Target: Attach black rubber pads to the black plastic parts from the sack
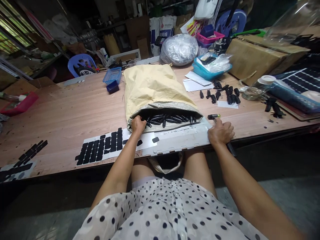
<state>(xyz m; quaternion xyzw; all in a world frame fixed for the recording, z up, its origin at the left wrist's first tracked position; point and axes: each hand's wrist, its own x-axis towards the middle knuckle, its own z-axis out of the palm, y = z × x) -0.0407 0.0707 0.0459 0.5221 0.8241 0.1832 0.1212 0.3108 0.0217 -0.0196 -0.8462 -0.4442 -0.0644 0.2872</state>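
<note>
A cream woven sack (155, 83) lies on the table with its mouth towards me. Inside the mouth are several black tapered plastic pieces (172, 118). My left hand (138, 125) is at the left corner of the opening, fingers closed beside the sack's edge and the nearest pieces; what they grip is hidden. To the right of the sack, my right hand (221, 132) is wrapped round the dark handle of a small hammer (231, 150). Its short black head, with a yellow-green end, shows just beyond my fingers at the tabletop.
Black rounded pads (93, 150) lie in rows on white sheets at the front left. A flat grey-white board (180, 138) runs along the table's front edge. Loose black parts (230, 95), a teal basket (212, 68) and a cardboard box (260, 58) occupy the right; blue baskets (112, 76) stand behind left.
</note>
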